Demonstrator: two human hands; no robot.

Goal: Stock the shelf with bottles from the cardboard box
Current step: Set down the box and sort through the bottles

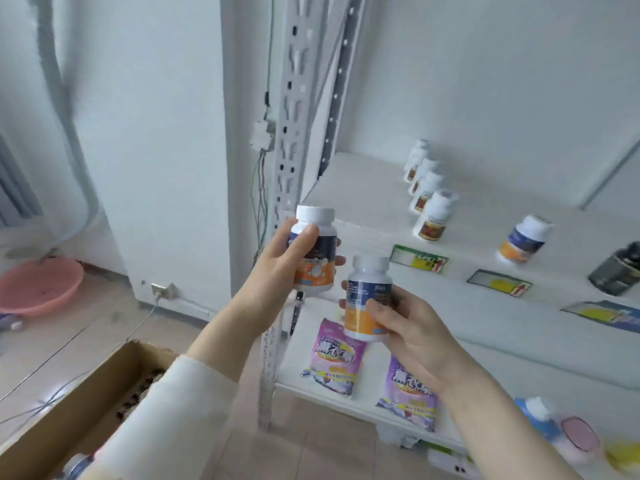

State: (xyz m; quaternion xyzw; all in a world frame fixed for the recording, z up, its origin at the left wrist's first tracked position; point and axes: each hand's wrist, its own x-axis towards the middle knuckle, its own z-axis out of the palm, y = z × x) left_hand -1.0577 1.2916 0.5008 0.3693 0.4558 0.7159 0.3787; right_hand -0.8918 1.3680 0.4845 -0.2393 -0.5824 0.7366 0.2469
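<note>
My left hand grips a white-capped bottle with a navy and orange label, held upright in front of the shelf's left post. My right hand grips a second bottle of the same kind, lower and to the right. The white shelf carries a row of several white bottles with brown labels and one navy and orange bottle. The cardboard box stands open at lower left; a bottle cap shows in it.
A dark jar sits at the shelf's right. Price tags line the shelf front. Purple pouches lie on the lower shelf. The perforated metal post stands left of the shelf. A pink basin sits on the floor.
</note>
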